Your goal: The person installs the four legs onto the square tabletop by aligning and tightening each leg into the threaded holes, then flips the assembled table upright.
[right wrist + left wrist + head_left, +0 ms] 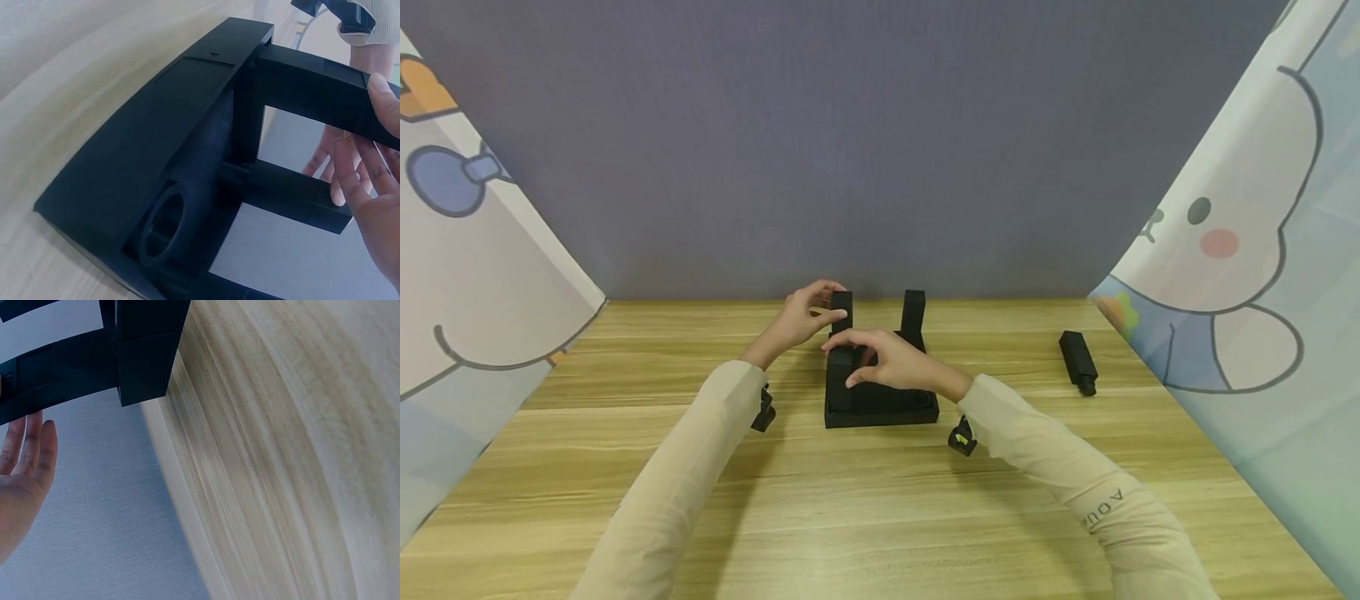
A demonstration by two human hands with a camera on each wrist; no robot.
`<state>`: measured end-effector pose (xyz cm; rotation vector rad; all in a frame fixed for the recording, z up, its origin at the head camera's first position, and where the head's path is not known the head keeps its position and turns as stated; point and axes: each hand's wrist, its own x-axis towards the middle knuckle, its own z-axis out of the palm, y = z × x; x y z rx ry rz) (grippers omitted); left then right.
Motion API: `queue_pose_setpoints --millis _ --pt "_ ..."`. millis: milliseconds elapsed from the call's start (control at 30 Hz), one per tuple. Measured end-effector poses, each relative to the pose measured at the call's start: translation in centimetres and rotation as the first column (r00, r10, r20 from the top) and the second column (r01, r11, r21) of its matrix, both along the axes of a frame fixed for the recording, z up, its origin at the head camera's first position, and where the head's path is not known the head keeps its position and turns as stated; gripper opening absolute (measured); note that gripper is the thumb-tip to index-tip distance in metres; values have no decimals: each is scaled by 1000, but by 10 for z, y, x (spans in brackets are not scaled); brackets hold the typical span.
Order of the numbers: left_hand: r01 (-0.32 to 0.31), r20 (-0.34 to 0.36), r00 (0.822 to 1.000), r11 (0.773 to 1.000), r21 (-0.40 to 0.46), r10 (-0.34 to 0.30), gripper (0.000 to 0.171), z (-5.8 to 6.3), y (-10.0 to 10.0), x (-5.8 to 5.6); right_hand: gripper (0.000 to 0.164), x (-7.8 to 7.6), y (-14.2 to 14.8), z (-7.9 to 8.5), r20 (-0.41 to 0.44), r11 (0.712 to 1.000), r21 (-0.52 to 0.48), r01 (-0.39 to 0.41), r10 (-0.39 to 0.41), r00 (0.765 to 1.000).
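The black base (880, 417) sits on the wooden table (850, 517), directly under and between the two hands. The left hand (797, 318) pinches the far left post (842, 301), thumb on its near face; the right hand (897, 360) grasps the near left post (839, 390) across its upper end. The far right post (913, 312) stands untouched, and a black block (1077, 358) lies well apart to the right. On the right sleeve (1056, 467), upside down and creased, the printed letters are probably "AQUA"
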<state>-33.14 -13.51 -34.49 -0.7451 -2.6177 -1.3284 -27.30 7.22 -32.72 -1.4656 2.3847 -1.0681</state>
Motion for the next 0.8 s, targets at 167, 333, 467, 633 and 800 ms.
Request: queue_pose_setpoints --millis 167,333,467,633,800 --pt "4 9 1000 1000 18 -4 40 -1 0 -1 51 0 0 -1 -12 1000 4 3 -3 1000" --pt "-1 23 1000 1000 15 0 41 1 2 1 51 -1 0 -1 -3 1000 4 4 -4 1000" --pt "3 32 999 1000 9 -4 39 15 5 14 51 -1 0 -1 -6 1000 4 6 -6 1000" --pt "13 20 1000 1000 4 -13 38 25 8 24 51 -2 0 -1 -8 1000 -13 -18 18 1000" --pt "11 20 1000 1000 6 -11 37 25 9 25 54 -2 2 0 -1 999 -21 -45 45 999"
